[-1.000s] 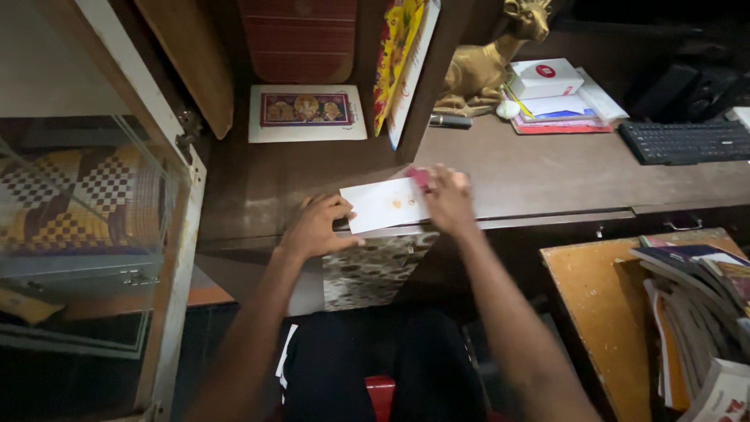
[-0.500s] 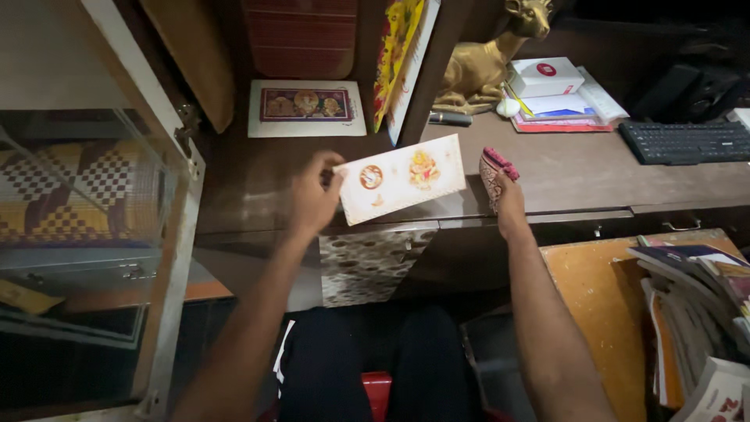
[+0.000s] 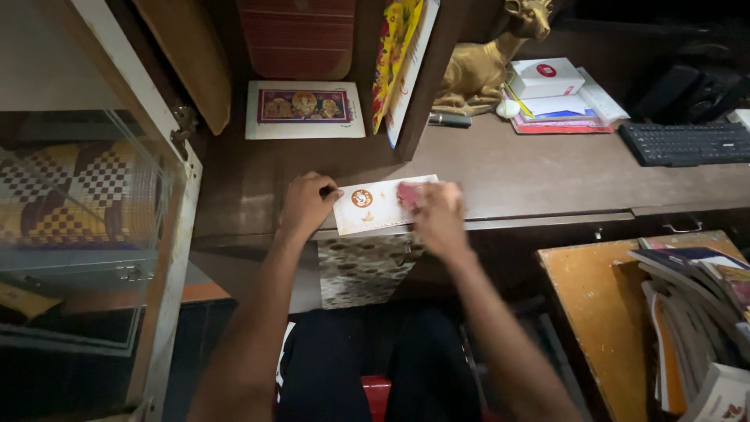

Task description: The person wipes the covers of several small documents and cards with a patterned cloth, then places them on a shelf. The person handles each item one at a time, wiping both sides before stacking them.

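Note:
A cream card (image 3: pixel 373 205) with a round orange emblem lies face up near the front edge of the brown desk (image 3: pixel 531 176). My left hand (image 3: pixel 306 205) pinches the card's left edge. My right hand (image 3: pixel 437 215) presses a small pink cloth (image 3: pixel 408 193) onto the card's right part and hides that end of it.
A framed picture (image 3: pixel 305 109) lies flat at the back. A golden deer figure (image 3: pixel 484 66), a white box on papers (image 3: pixel 547 78) and a black keyboard (image 3: pixel 687 141) sit to the right. A glass cabinet door (image 3: pixel 117 195) stands at left; stacked books (image 3: pixel 695 305) lie at lower right.
The card, held up and turned over by my left hand half a second ago, now lies printed side up on the desk. My right hand came back onto it with the cloth.

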